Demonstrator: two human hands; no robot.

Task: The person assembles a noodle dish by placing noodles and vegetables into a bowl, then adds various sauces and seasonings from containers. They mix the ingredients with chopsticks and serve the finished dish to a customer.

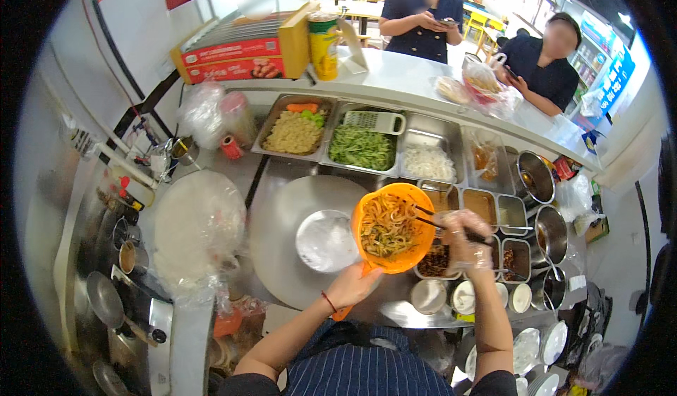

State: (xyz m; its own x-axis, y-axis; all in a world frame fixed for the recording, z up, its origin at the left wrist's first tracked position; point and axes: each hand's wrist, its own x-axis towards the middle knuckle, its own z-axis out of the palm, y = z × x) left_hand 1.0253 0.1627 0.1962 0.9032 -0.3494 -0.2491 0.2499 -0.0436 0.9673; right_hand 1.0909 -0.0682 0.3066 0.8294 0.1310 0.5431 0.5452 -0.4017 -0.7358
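My left hand (pixel 353 286), bare with a red cord at the wrist, grips the handle of an orange plastic bowl (pixel 424 240). Noodles (pixel 387 225) coated in sauce, with green strips among them, lie in the bowl, which is tilted. In my right hand (pixel 466 237), which wears a clear plastic glove, is a pair of dark chopsticks (pixel 422 213); their tips reach into the bowl over the noodles. Just left of the bowl, a round plate (pixel 325 241) with a shiny, clear-looking covering rests on a large round metal surface (pixel 276 221).
Metal trays of shredded cucumber (pixel 359 149), yellowish pieces (pixel 292 133) and white shreds (pixel 429 162) line the back. Sauce containers (pixel 478 205) and metal pots (pixel 550 232) stand at right. Plastic film covers a pale round stack (pixel 193 227) at left. Two people (pixel 423 20) stand beyond the white counter (pixel 396 70).
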